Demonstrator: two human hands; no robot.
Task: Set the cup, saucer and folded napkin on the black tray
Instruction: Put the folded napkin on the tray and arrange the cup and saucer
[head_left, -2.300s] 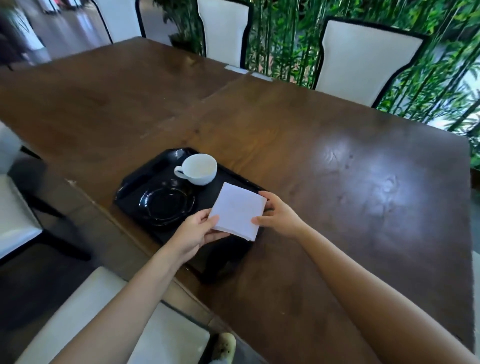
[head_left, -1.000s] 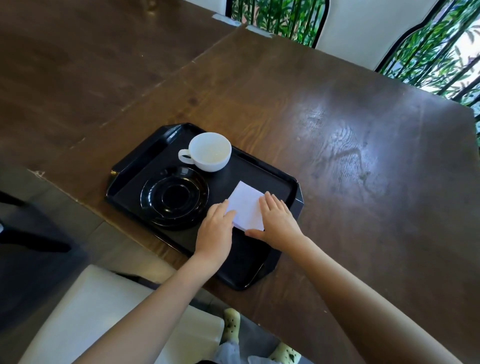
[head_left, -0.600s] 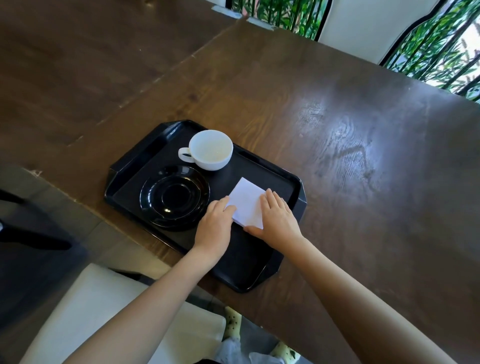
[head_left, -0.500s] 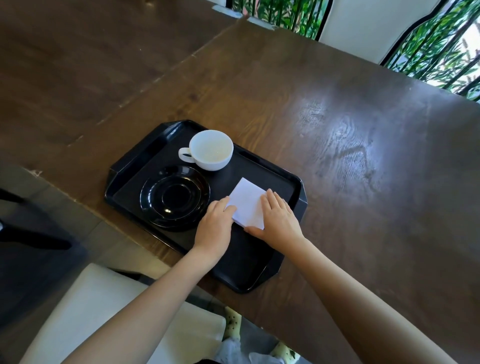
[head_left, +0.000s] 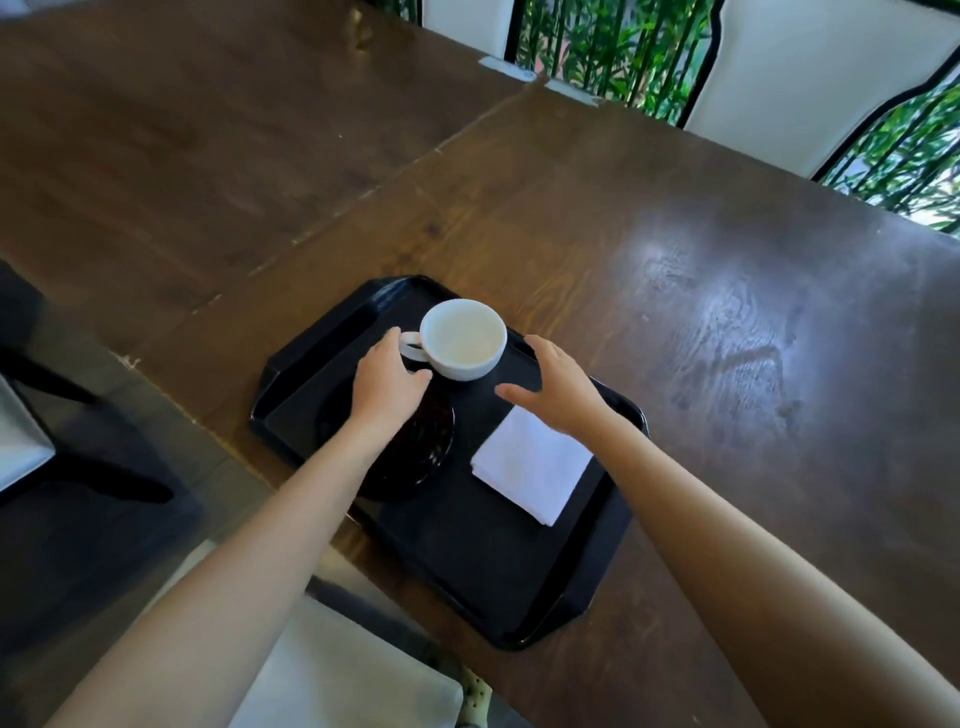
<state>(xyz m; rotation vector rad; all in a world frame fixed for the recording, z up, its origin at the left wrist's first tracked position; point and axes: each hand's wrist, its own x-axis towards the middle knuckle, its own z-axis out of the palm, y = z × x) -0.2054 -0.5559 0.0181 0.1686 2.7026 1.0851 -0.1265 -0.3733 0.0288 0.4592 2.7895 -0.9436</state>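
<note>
The white cup (head_left: 464, 339) sits at the far end of the black tray (head_left: 483, 561), at about twelve o'clock from the saucer (head_left: 426, 441), its loop handle turned toward nine o'clock. The left hand (head_left: 387, 387) reaches over the saucer, and its grip curls by the handle; whether the fingers actually pinch it I cannot tell. The right hand (head_left: 558, 389) hovers at four o'clock of the cup, grip spread, thumb out, holding nothing and just apart from the cup. The folded napkin (head_left: 530, 467) lies flat on the tray at six o'clock of that hand, a crisp white square. The saucer is glossy black, round and ridged, half hidden under the left wrist. The tray is matte plastic with clipped corners. The tabletop (head_left: 701, 322) is dark, grained wood with a sheen. No writing shows anywhere.
</note>
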